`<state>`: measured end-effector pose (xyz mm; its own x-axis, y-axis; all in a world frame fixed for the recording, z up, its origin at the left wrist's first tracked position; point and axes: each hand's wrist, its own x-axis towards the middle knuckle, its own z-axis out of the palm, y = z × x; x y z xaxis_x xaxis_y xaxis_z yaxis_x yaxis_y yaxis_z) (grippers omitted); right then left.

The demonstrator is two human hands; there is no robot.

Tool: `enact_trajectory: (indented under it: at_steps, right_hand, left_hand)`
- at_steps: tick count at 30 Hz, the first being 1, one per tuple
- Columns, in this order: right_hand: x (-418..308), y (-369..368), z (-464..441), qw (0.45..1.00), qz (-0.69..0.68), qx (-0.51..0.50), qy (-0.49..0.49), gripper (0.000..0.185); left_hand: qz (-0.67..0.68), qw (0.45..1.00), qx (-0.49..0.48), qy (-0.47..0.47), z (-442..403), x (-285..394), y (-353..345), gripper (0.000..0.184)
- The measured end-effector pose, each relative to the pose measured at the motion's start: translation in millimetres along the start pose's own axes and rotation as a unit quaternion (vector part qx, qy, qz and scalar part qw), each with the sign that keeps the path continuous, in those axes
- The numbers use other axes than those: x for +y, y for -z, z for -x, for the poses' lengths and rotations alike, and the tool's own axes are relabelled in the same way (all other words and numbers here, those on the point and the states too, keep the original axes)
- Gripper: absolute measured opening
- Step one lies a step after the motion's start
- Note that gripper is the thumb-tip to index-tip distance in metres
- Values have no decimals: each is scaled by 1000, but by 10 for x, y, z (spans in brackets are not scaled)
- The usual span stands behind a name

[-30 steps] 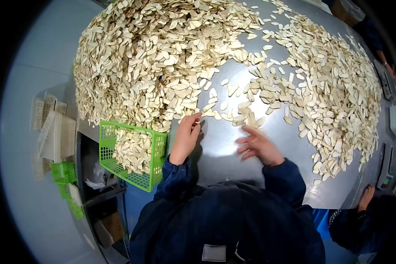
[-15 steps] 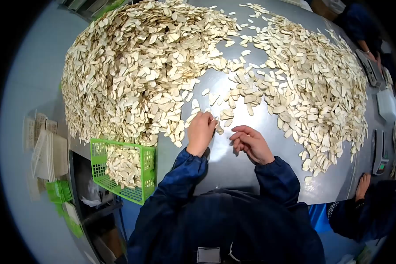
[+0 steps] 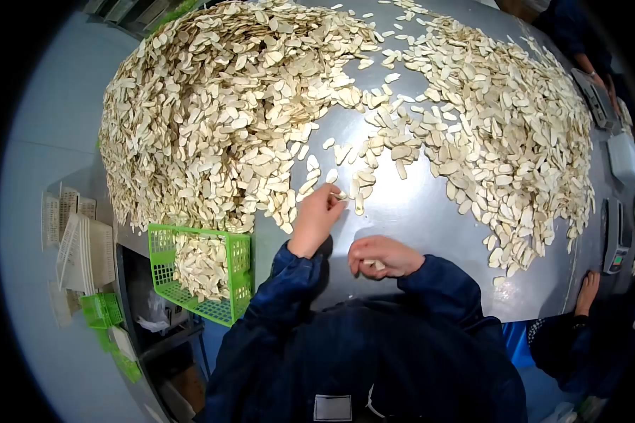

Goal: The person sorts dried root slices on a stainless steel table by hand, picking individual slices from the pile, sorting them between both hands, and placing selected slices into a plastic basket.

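My left hand (image 3: 317, 218) is over the metal table, its fingertips pinched on a pale slice (image 3: 339, 195) near a few loose slices. To its right and nearer my body, my right hand (image 3: 383, 257) is curled around one or more pale slices (image 3: 375, 264). A large heap of dried slices (image 3: 212, 120) rises at the left, and a flatter heap (image 3: 508, 134) spreads at the right. The green basket (image 3: 240, 276), partly filled with slices, stands at the table's left front edge.
Stacked white baskets (image 3: 86, 254) and small green baskets (image 3: 100, 310) are at the far left. Scales (image 3: 616, 236) and a white container (image 3: 623, 158) line the right side. A co-worker's hand (image 3: 587, 292) rests at the right front edge; another person's arm shows at the upper right.
Over the last second my left hand has moved right, away from the basket. My right hand has drawn back toward my body and curled, with slices now showing in it.
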<state>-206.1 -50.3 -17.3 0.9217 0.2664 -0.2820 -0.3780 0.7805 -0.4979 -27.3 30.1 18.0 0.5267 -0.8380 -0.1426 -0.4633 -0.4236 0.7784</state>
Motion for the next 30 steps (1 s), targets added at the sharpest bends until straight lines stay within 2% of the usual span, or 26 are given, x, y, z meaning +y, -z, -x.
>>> enact_trajectory:
  at_steps: [4,7,8,11,15,18,21,26,29,30]
  right_hand:
    - [135,-73,-117,997,32,-14,-62,18]
    - [123,-73,-110,997,49,-5,-59,18]
    - [125,-71,-102,997,52,1,-54,18]
    - [112,-70,-92,997,57,15,-44,18]
    - [99,-77,-84,997,58,18,-37,18]
    - [73,-85,-72,998,56,20,-29,18]
    - [65,-99,-71,998,52,28,-23,17]
    - [53,-105,-69,997,56,52,-14,17]
    - [25,-76,-49,998,43,50,1,16]
    - [-12,-58,-27,998,48,50,4,16]
  left_hand:
    - [-97,994,31,-39,-31,50,-253,35]
    - [-183,982,27,-30,-106,34,-376,32]
    - [-187,979,47,-58,-119,9,-398,24]
    - [-89,994,29,-56,-131,-63,-338,20]
    - [45,998,-16,28,-85,-129,-215,18]
    - [27,1000,-4,-4,-29,-104,-191,18]
    - [-85,993,43,-71,27,-25,-249,17]
    - [-213,970,68,-100,66,41,-314,17]
    - [-202,974,51,-83,60,-2,-290,17]
    - [-119,992,14,-45,46,-16,-245,18]
